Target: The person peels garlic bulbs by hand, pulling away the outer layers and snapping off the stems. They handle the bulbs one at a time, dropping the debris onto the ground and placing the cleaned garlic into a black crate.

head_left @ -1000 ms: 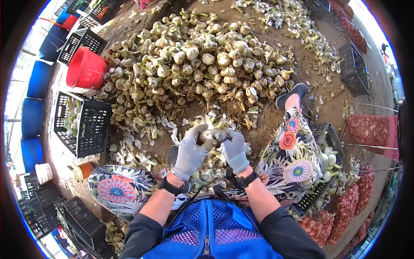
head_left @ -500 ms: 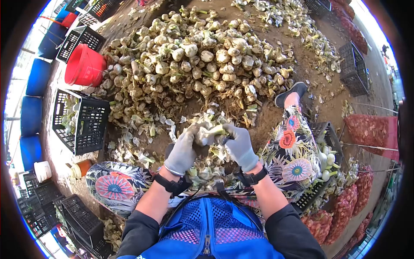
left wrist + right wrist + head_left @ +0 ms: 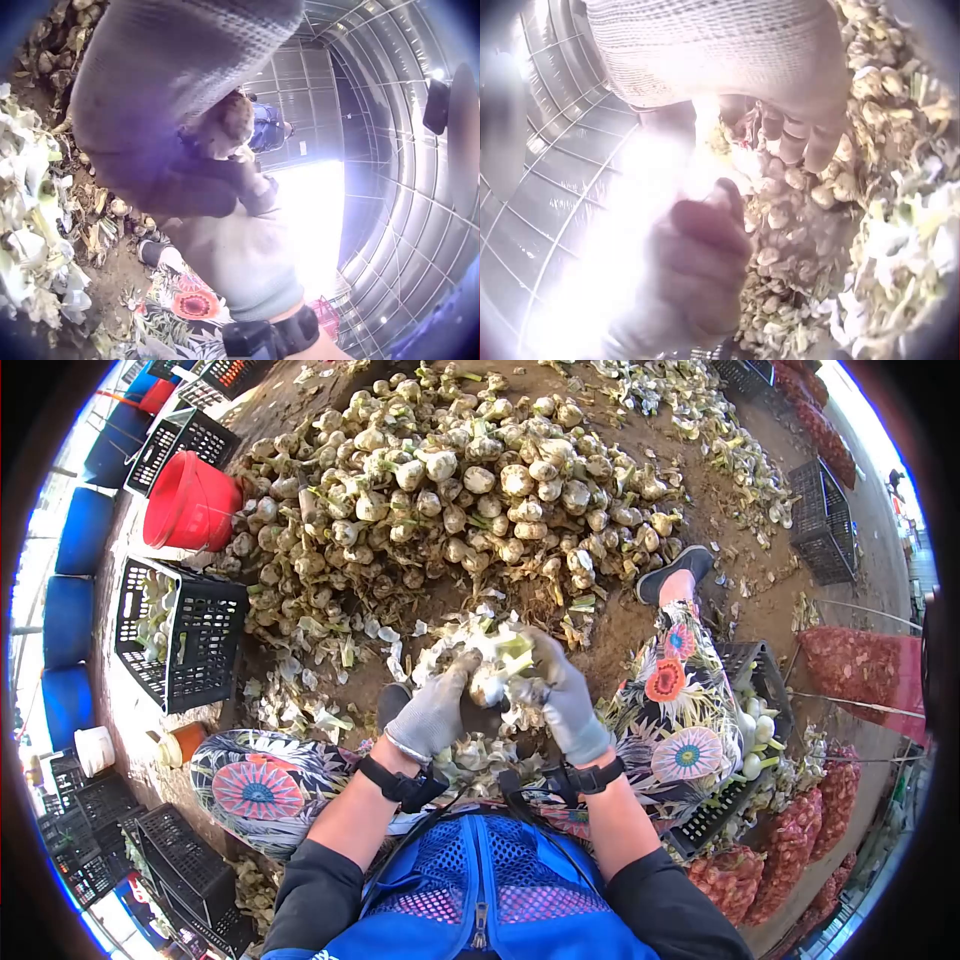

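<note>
My gloved left hand (image 3: 437,708) grips a garlic bulb (image 3: 488,688) low in front of me, its pale green stalk pointing up and right. In the left wrist view, the same bulb (image 3: 231,126) shows between the dirty fingers. On the other side, my gloved right hand (image 3: 568,702) is blurred, its dark fingertips close by the stalk and bulb. Its fingers (image 3: 791,139) are bent in the right wrist view; I cannot tell whether they pinch a skin. Below both hands lies a heap of peeled skins (image 3: 440,650).
A large pile of garlic (image 3: 450,490) spreads ahead. To its left stand a red bucket (image 3: 195,510) and a black crate (image 3: 205,645) holding stalks. Beside my right leg, another crate (image 3: 715,815) holds white bulbs. Red net sacks (image 3: 855,670) stand farther right.
The bulb has turned, its stalk now tilting up and right instead of lying sideways. My right hand has shifted slightly right, away from the bulb; the left still holds it.
</note>
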Motion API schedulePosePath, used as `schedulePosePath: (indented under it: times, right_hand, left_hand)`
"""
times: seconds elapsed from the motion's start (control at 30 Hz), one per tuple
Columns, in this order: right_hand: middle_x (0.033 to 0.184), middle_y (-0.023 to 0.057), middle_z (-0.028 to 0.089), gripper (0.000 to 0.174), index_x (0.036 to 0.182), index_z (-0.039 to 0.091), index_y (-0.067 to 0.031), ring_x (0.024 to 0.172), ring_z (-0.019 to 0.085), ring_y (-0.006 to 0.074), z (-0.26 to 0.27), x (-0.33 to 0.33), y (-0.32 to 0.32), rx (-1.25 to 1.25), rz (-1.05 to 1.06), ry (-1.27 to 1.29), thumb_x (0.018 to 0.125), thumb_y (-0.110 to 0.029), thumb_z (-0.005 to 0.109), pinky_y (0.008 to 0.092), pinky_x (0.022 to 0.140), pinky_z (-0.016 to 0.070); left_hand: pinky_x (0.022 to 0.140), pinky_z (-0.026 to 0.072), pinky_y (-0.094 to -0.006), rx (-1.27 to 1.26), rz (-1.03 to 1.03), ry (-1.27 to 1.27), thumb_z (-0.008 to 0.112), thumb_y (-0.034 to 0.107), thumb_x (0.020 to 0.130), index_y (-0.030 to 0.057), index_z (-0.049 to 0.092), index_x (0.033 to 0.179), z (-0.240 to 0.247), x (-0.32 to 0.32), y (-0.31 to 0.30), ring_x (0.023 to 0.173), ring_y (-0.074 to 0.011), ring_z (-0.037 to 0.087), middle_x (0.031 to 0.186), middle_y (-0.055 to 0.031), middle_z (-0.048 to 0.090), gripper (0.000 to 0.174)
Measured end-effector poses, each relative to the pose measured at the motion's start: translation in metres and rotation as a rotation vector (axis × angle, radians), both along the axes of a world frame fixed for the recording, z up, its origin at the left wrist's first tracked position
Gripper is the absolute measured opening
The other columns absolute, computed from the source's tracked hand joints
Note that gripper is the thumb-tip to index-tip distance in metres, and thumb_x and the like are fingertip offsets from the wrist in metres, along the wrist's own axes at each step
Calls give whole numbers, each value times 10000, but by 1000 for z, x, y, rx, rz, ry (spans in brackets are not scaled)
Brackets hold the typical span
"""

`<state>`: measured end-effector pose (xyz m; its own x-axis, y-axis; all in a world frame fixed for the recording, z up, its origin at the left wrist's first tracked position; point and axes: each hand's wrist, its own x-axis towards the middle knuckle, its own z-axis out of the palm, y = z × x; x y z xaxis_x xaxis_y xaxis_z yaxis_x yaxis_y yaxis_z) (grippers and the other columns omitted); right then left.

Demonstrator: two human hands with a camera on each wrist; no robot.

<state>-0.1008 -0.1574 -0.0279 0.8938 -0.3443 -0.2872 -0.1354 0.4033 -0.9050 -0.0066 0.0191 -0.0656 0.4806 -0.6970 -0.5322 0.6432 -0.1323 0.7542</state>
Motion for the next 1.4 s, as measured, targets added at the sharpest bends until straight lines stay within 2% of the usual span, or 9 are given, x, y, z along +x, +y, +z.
schedulePosePath:
  times: [0.1,0.2,0.33,0.5,0.9,0.97,1.0,1.23,1.4]
  right_hand:
    - [1391,88,515,419,1323,583,-18,1153,561,133,-4,0,8,42,36,-61,916,-59,669,269,974,461]
    - [1112,86,698,306,1207,636,25,978,645,141,5,6,12,198,-223,-43,981,-180,618,267,887,495]
    - [985,89,723,292,1085,664,2,778,676,170,-33,-7,-21,369,-442,107,991,-269,610,288,738,524]
    - [980,123,698,384,1183,615,43,879,680,223,-40,-23,-30,417,-299,49,971,-276,633,387,788,570]
    - [1036,72,692,412,1267,592,46,932,651,148,1,-4,-8,269,-232,21,939,-185,680,282,839,525]
    - [1200,91,676,452,1325,555,56,1022,641,127,8,-2,-6,173,-158,25,920,-92,692,264,931,490]
    - [1218,72,669,469,1341,546,53,1014,629,108,13,-1,-3,221,-118,17,906,-54,687,255,930,482]
    - [1130,95,676,444,1355,540,24,926,643,138,12,7,12,280,-260,101,916,-21,594,263,837,518]
    - [1067,112,686,385,1323,554,16,871,655,147,-18,-3,8,321,-360,181,943,-41,565,270,775,549]
  left_hand:
    - [712,559,-311,-25,205,209,439,283,1066,53,599,1210,35,0,-18,906,-145,660,998,-45,688,316]
    - [720,539,-283,-9,367,-254,567,112,1005,10,642,1092,55,2,-19,913,-89,632,972,-41,686,154]
    - [649,493,-216,74,105,-285,575,119,977,-15,615,1184,74,0,7,740,-63,610,940,-36,672,250]
    - [762,500,-255,145,-26,-491,594,98,937,-11,513,1341,53,5,4,870,-122,617,1008,-68,655,427]
    - [966,448,-333,85,-204,-514,651,224,935,-19,635,1131,76,15,-19,1086,-153,580,1042,-93,655,312]
    - [941,461,-320,18,23,-499,642,180,926,2,665,1092,81,11,-28,1040,-164,601,1034,-83,658,245]
    - [866,492,-318,93,-144,-357,650,148,916,18,685,1022,86,18,-25,949,-181,627,1021,-81,659,171]
    - [732,494,-271,257,-56,-830,637,105,930,-10,669,1044,71,3,-18,807,-121,608,911,-84,663,165]
    - [657,495,-309,260,-17,-970,643,42,909,8,658,952,74,-13,-8,724,-211,630,817,-102,649,56]
